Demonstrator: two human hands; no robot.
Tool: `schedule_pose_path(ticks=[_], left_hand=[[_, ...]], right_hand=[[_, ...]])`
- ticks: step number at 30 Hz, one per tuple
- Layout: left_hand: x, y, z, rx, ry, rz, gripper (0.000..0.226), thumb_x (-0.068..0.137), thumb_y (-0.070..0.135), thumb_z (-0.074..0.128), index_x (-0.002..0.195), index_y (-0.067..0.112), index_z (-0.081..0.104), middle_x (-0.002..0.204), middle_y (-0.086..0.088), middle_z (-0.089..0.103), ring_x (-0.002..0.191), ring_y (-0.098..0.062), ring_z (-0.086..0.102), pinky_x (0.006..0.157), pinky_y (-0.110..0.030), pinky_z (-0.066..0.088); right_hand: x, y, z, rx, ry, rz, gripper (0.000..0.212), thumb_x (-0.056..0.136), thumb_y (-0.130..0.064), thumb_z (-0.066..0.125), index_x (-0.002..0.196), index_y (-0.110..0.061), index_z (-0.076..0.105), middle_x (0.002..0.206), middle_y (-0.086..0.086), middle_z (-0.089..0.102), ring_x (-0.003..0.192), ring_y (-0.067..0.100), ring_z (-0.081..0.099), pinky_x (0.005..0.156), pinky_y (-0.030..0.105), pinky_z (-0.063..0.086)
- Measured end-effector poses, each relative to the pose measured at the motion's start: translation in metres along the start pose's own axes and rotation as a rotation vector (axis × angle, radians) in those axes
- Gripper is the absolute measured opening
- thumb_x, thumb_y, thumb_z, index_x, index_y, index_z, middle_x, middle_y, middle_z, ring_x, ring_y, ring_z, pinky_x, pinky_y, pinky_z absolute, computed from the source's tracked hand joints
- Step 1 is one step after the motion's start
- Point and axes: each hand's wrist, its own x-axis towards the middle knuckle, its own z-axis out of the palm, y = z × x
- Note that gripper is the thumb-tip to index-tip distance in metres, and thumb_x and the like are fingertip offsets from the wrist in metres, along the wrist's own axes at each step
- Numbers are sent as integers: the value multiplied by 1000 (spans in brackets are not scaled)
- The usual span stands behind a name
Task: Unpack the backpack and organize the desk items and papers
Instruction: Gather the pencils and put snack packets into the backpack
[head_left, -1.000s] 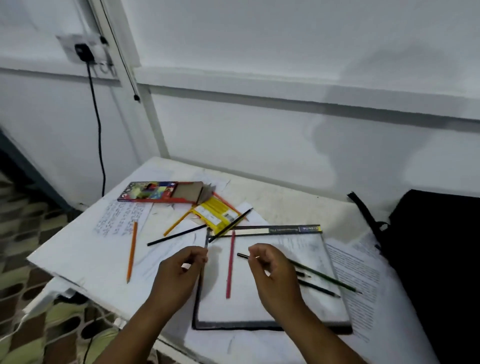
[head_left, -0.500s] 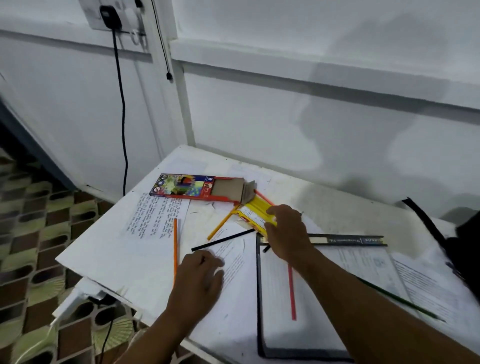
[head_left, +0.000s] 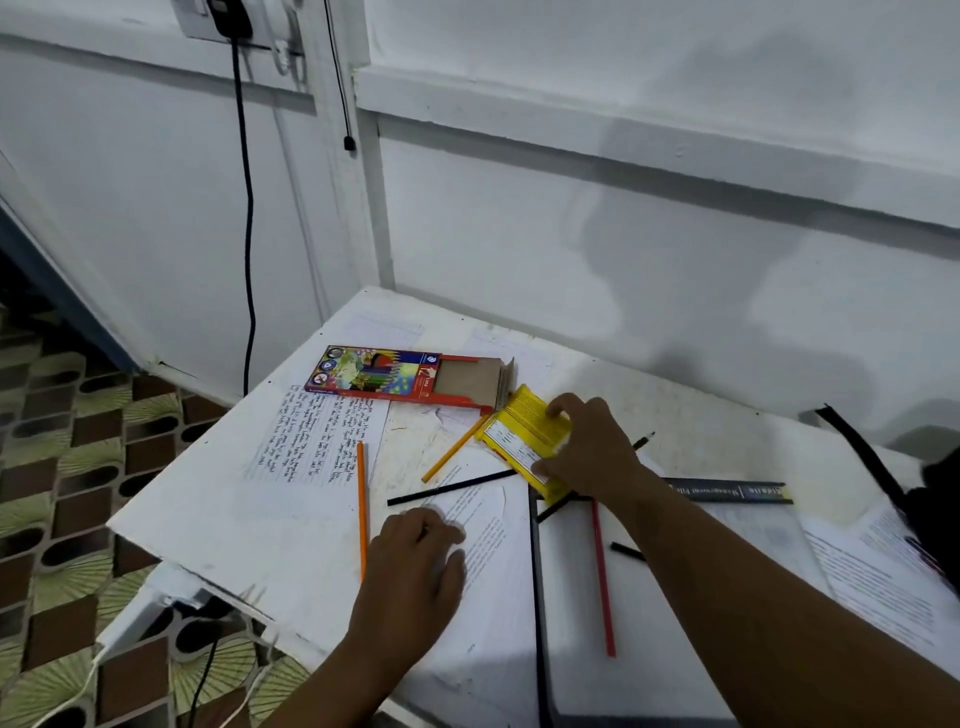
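Right hand (head_left: 587, 449) at frame centre, fingers gripping yellow pencil box (head_left: 524, 441), long axis running upper left to lower right, contents hidden, red coloured-pencil carton (head_left: 410, 378) open-ended beside it, left hand (head_left: 415, 566) flat on papers (head_left: 483, 525) on counter (head_left: 208, 519).

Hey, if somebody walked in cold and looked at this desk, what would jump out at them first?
Probably the right hand gripping the yellow box mid-desk, beside the colourful pencil box lying open toward the wall. Next, the loose pencils: an orange pencil by the left hand, which rests on a printed sheet, and a red pencil lying on the folder.
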Motion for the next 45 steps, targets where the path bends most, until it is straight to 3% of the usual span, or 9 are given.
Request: schedule_pose_path(ticks=[3,6,10,15,19,25,30,40,45], left_hand=[[-1,2,-1,13,6,13,23,86,32,57,106,27,68,107,7,58,96,-19,56,76,-38,47],[-1,2,0,26,2,12,23,86,31,57,106,27,67,107,7,58,93,-20,56,75,-39,46],[0,2,-1,1,0,17,22,84,28,58,104,26,69,104,6,59,91,-21,57,74,-41,49],[3,9,-7,-31,-33,51,19,86,31,60,103,30,69,104,12,63,96,-15,59,81,-35,48],[5,21,-8,-30,-29,60,20,87,34,57,101,30,71,102,13,66,96,-12,60,82,-31,48],[14,52,0,-88,-59,107,23,91,39,52,102,31,70,102,14,67,97,-11,60,85,-29,45],[31,104,21,-155,-104,176,19,92,36,54,104,33,68,102,17,63,97,-4,55,90,-8,32],[50,279,102,-362,-193,402,18,86,20,65,101,30,70,104,18,65,102,-1,56,92,-7,33],[34,385,149,-422,-290,537,21,86,23,65,105,32,69,106,18,65,103,-3,54,93,-6,31]], right_hand=[[-3,1,-6,153,-28,34,72,59,-24,90,121,-35,55,117,1,44,97,16,52,68,23,43],[-6,6,-12,193,-17,37,61,59,-24,92,114,-32,67,117,-8,51,104,7,46,81,22,37],[-13,21,-15,337,84,62,43,63,-21,89,101,-28,73,113,-6,60,106,12,55,81,23,40],[-35,42,-23,694,189,104,28,79,1,70,90,-25,75,97,3,68,72,17,65,61,26,49],[-59,59,-29,1053,170,182,31,84,7,67,100,-19,73,101,20,68,72,23,66,62,32,53],[-93,86,-43,1446,92,277,31,94,3,56,112,-21,65,100,8,75,85,28,72,69,40,61],[-132,127,-68,1497,204,292,33,95,3,53,119,-17,65,108,7,75,86,25,73,63,35,61],[-262,243,-145,1487,583,310,33,91,5,56,114,-16,67,105,3,76,94,24,73,68,32,62],[-336,294,-186,1418,734,291,41,80,-8,65,121,-13,65,111,4,74,103,29,71,86,44,59]])
